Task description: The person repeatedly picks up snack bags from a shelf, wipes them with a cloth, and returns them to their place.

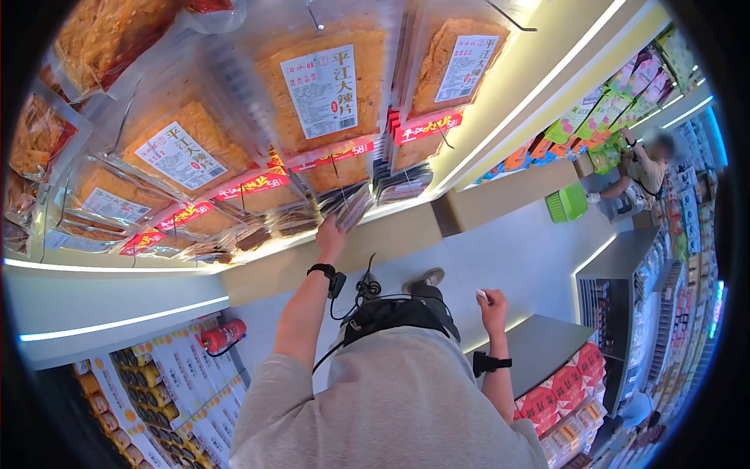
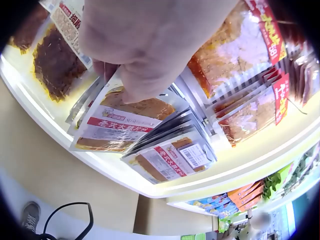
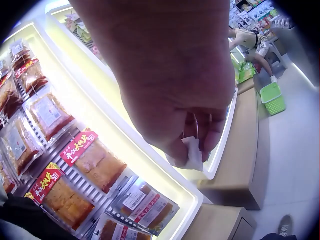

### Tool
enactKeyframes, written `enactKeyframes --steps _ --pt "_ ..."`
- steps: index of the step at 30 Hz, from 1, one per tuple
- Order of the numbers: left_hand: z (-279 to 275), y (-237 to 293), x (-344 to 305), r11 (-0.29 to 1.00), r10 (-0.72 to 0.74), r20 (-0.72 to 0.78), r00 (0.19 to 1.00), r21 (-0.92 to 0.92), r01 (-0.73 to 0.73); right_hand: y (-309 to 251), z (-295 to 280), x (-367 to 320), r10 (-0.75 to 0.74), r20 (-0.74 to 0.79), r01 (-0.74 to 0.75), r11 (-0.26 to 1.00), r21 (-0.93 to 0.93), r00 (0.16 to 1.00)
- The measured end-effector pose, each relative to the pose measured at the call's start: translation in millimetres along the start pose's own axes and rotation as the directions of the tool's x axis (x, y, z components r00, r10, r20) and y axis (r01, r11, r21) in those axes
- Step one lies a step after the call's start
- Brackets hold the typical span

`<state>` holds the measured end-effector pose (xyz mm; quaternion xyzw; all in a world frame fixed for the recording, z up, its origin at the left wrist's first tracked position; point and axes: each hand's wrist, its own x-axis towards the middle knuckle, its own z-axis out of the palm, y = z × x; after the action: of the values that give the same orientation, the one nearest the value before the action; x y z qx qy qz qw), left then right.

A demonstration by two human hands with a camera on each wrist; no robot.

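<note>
My left hand (image 1: 330, 238) reaches to the far side, fingers curled onto the front snack packet (image 2: 117, 117). It hangs in place there, not yet pulled free, I judge. Nearer, to the right, my right hand (image 1: 492, 301) pinches a small white scrap (image 3: 192, 152).

Chinese labels and one price number
The white label (image 1: 323, 90) on the top-centre packet (image 1: 371, 70) reads 平江大辣片. The tilted label (image 1: 185, 154) at upper left reads the same, and a red tag (image 1: 332, 154) below shows 58. Other print is too blurred.
</note>
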<state>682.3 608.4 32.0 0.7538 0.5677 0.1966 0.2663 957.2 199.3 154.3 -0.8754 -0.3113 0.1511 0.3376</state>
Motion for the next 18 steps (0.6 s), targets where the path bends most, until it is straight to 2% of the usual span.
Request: enactKeyframes --steps 1,3,4,6,9,10,12,14,15,16,17,18 --pt "6 -11 5 1.0 0.009 0.002 1.0 -0.003 -0.009 -2 -1 -1 0.009 -0.009 -0.009 1.0 -0.006 1.0" --pt "8 -26 5 0.997 -0.031 0.113 0.993 -0.07 0.039 0 -1 -7 0.024 -0.014 -0.024 1.0 -0.015 1.0" --pt "6 -26 1 0.997 -0.031 0.117 0.993 -0.071 0.039 2 2 -9 0.015 -0.031 -0.015 1.0 0.013 0.999" --pt "0 -24 -3 0.977 -0.046 0.108 0.993 -0.201 0.067 3 4 -8 -0.002 -0.051 0.004 0.999 0.039 0.999" --pt "-14 -21 -10 0.968 0.008 0.093 0.996 -0.25 0.015 2 6 -2 0.017 0.011 -0.017 1.0 -0.008 1.0" --pt "-19 -19 -14 0.968 -0.002 0.086 0.996 -0.249 0.023 2 7 1 0.007 0.026 -0.006 1.0 -0.001 1.0" --pt "-29 -12 -21 0.932 -0.027 0.106 0.994 -0.357 0.063 -1 10 10 -0.007 0.046 0.007 1.0 0.013 0.999" --pt "-38 -6 -27 0.922 -0.01 0.1 0.995 -0.383 0.048 -5 11 23 -0.08 0.079 0.08 0.997 0.003 0.994" --pt "-43 -1 -29 0.908 0.011 0.093 0.996 -0.417 0.029 -12 10 28 -0.079 0.082 0.078 0.997 0.004 0.994" --pt "-56 9 -30 0.908 0.009 0.093 0.996 -0.418 0.031 -27 10 33 -0.067 0.117 0.058 0.995 0.081 0.991" --pt "-71 18 -29 0.886 0.033 0.157 0.987 -0.462 0.044 -43 8 39 -0.059 0.153 0.035 0.987 0.155 0.986" --pt "-86 30 -30 0.862 0.061 0.218 0.974 -0.503 0.059 -56 8 47 -0.062 0.156 0.038 0.987 0.153 0.986"
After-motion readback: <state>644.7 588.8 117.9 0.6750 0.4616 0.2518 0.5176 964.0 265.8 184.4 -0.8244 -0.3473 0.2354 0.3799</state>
